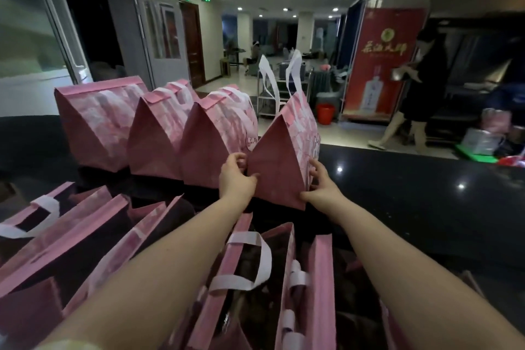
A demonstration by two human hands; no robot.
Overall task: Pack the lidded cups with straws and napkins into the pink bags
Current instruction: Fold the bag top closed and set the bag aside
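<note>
- Counter point(397, 179): dark, glossy top that carries all the bags.
- Closed pink bags point(159, 136): three units stand upright in a row at the far side, tops folded over, packed close side by side.
- Held pink bag point(279, 162): stands at the right end of that row, just beside the third closed unit, with its narrow side toward the person. Its white handles point(292, 74) stick up above the top.
- Left hand point(237, 176): grips the bag's left edge low down, thumb on the near face, fingers curled behind.
- Right hand point(321, 185): grips the lower right corner, thumb along the bottom edge, fingers wrapped on the right face.
- Open pink bags point(321, 278): several stand beneath the forearms, nearest the person, mouths up. The interiors are dark and the contents cannot be made out.
- Background: a red banner point(380, 62) stands on the floor beyond the counter, a red bucket point(325, 113) sits near its foot, and a second person point(423, 88) in dark clothing is to its right.
</note>
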